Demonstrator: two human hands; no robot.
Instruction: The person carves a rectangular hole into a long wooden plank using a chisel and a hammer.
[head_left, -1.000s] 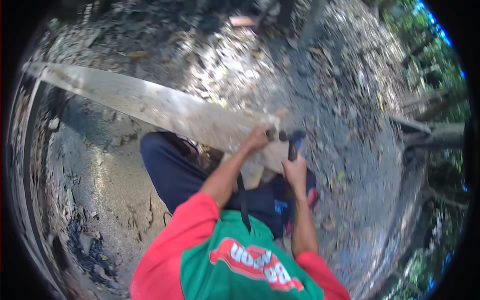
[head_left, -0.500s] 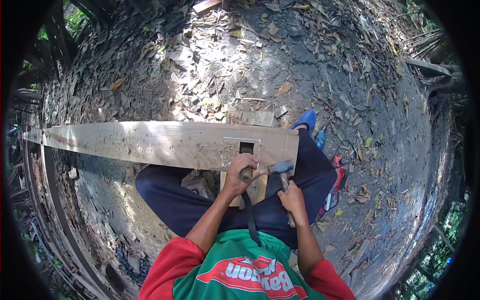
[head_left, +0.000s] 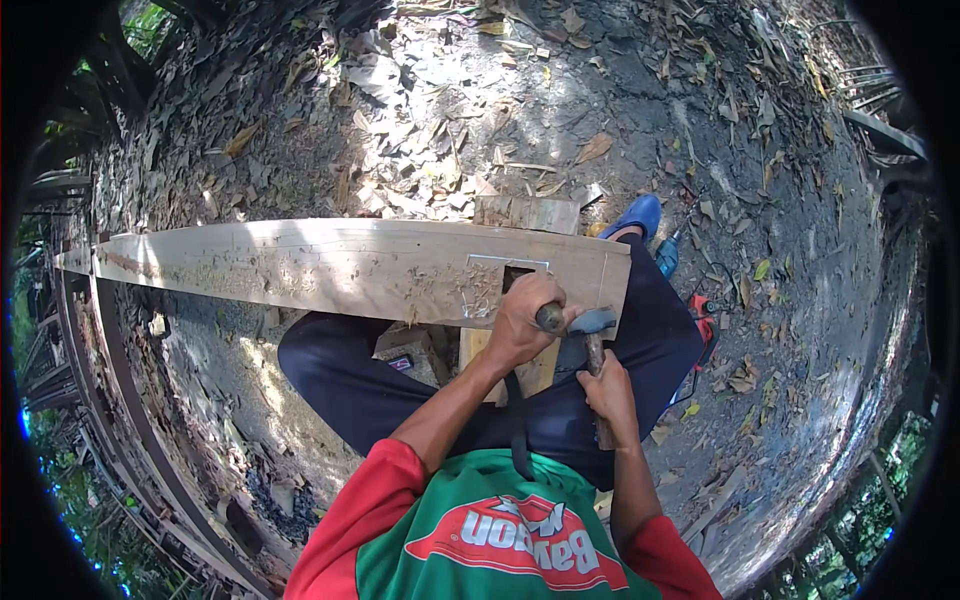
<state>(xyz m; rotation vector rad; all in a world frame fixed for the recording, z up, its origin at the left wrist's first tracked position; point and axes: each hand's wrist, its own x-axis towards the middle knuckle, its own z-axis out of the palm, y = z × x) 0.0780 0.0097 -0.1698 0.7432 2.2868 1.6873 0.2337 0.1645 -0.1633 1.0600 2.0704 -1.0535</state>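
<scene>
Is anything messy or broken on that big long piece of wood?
Yes, it's messy: wood chips are scattered across the plank, many left of the dark hole. The hole itself looks cut rather than broken, since white lines frame part of it; the left hand hides some of its edge.

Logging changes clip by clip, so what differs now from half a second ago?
The left hand has shifted right relative to the hole, carrying the round-ended handle closer to the head of the hammer. Nothing was taken up or let go: the right hand still grips the hammer, and the board still lies crosswise.
</scene>
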